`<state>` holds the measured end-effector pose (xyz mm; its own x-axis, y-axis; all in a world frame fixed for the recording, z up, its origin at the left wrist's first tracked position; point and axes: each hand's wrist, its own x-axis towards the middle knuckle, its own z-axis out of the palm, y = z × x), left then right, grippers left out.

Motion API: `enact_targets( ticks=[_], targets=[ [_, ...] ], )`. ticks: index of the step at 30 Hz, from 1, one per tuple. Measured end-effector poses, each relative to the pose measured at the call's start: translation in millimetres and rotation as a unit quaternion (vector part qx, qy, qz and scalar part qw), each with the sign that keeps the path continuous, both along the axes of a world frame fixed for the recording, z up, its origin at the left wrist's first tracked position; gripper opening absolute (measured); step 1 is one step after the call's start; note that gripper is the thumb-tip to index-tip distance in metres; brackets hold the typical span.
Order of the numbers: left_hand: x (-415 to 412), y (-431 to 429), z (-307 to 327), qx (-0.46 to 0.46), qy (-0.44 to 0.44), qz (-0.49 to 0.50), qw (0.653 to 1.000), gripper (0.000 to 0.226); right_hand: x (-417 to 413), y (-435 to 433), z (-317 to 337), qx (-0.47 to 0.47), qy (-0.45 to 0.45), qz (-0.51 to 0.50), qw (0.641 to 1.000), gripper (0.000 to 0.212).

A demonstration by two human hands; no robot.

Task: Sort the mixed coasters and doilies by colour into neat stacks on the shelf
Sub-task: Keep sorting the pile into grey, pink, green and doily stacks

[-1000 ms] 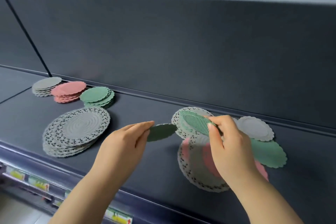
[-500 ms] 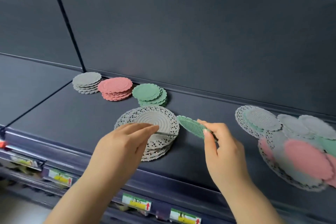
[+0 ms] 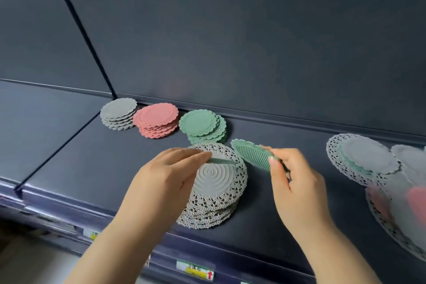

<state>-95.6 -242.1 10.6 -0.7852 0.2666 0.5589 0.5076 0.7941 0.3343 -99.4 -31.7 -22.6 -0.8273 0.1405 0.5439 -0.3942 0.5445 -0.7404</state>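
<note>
Pinched edge-on in the left hand, a thin green coaster hangs over the grey doily stack by the shelf's front edge, while the right hand pinches a ribbed green coaster, tilted, just before the green stack at the back edge.

We see the left hand pinching a thin green scalloped coaster, viewed edge-on, above a stack of grey lace doilies on the dark shelf. The right hand pinches a tilted green ribbed scalloped coaster just right of that stack. Behind, we note the grey coaster stack, pink coaster stack and green coaster stack. A mixed unsorted pile lies far right.
</note>
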Motion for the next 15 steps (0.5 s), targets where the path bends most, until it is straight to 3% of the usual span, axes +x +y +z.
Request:
enact_targets(
  ticks=[7,15],
  targets=[
    [-15,-15,-13,0.008,0.008,0.01,1.0,0.029,-21,-21,0,0.004,-0.023,0.017,1.0,0.014],
    [-86,-53,-4,0.02,0.076,-0.028,0.997,0.027,-42,-53,13,0.018,-0.058,-0.073,0.995,0.022]
  ],
)
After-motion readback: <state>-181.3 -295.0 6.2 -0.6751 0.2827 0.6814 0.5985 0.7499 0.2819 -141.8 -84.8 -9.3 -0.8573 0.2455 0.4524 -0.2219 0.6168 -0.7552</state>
